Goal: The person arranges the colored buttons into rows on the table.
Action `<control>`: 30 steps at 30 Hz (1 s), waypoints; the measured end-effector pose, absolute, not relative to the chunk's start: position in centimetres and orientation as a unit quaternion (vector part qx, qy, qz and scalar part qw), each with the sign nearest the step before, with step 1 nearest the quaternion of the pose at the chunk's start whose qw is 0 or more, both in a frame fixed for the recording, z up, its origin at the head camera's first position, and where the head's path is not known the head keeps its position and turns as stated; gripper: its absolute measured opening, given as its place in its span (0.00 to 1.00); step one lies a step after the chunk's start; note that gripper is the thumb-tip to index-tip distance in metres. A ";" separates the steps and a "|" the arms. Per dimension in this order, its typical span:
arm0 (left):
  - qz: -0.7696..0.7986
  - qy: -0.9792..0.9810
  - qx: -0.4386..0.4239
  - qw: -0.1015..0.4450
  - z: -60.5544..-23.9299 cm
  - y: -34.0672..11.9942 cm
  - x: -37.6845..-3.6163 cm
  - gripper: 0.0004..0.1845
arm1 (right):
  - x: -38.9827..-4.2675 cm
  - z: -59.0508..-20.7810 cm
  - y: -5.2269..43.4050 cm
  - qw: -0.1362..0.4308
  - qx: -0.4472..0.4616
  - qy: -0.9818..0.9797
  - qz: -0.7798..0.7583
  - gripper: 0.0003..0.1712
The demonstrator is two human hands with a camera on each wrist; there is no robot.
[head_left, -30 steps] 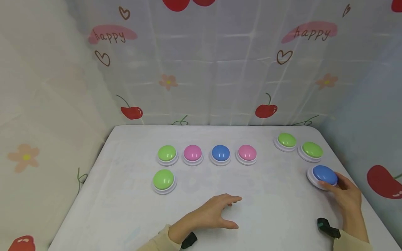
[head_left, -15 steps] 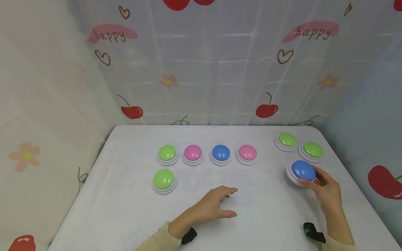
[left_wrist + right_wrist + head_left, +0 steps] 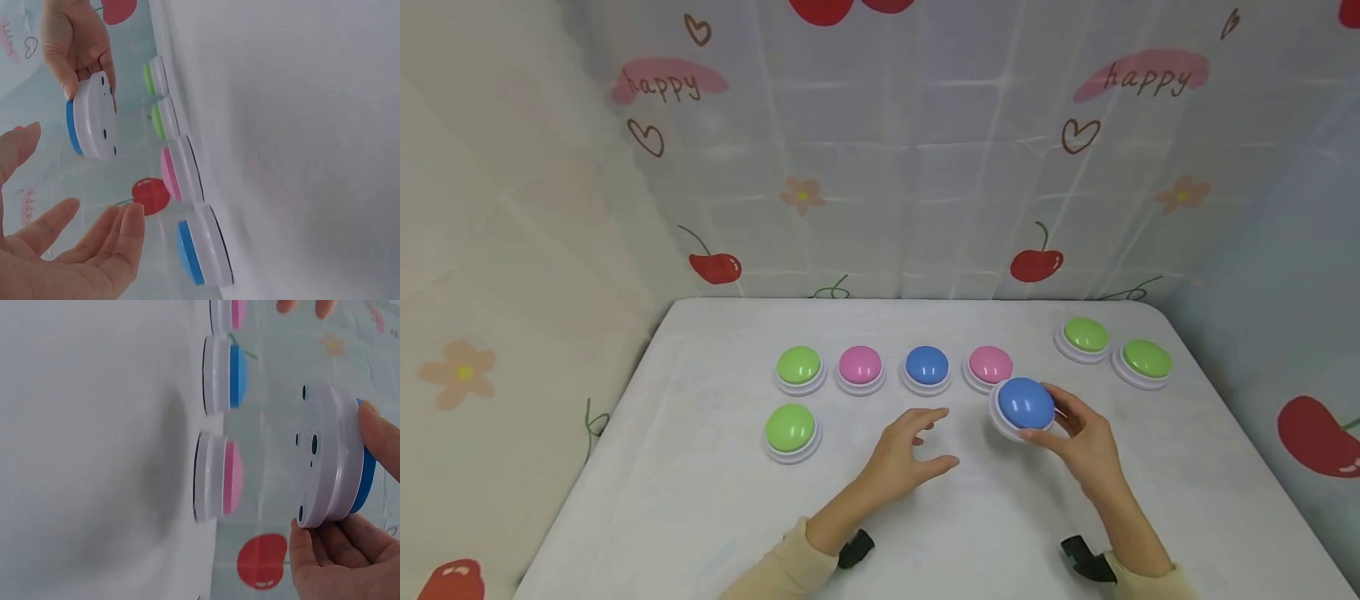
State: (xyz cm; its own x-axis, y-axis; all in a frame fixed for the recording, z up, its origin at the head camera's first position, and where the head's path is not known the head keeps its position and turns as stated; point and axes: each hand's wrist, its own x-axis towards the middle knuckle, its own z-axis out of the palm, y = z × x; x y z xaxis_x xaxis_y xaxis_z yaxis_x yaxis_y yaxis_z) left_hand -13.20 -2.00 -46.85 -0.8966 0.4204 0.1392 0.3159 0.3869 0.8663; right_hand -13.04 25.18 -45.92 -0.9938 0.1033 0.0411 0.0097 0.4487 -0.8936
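Note:
A round push button with a blue dome and white base (image 3: 1026,403) is held up off the table by my right hand (image 3: 1088,446), thumb on the near side and fingers on the far side. Its underside with small dark feet shows in the right wrist view (image 3: 322,456). My left hand (image 3: 898,458) hovers to the left of it, fingers and thumb spread apart, holding nothing. Behind the hands a row of buttons stands on the table: green (image 3: 799,367), pink (image 3: 861,367), blue (image 3: 927,367) and pink (image 3: 990,365). The held button partly covers the rightmost pink one's base.
Another green button (image 3: 790,429) stands in front of the row's left end. Two green buttons, one farther back (image 3: 1086,335) and one nearer (image 3: 1146,359), sit at the back right. A printed curtain (image 3: 895,167) rises behind the white table (image 3: 700,467).
My right hand has carried the blue button from the table's right side leftward, close to the row. My left hand has moved a little forward. The other buttons have stayed put.

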 end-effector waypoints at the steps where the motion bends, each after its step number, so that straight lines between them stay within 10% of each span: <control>1: 0.512 0.830 0.216 0.044 -46.9 -2.1 -13.3 0.33 | -13.1 -45.6 24.5 0.032 -0.021 -0.850 0.526 0.46; 30: 0.574 0.812 0.103 -0.016 -48.0 -8.0 -13.6 0.33 | -15.0 -47.3 12.1 -0.032 0.121 -0.826 0.549 0.44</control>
State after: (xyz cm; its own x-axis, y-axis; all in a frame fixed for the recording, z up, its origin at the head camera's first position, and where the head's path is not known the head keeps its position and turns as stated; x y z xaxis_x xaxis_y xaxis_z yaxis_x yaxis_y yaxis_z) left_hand -13.56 -8.02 -48.01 -0.9781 0.1490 0.1455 0.1868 0.3187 0.9293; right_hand -15.03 12.15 -47.27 -0.9689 -0.2339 0.0802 -0.1645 0.3675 -0.9154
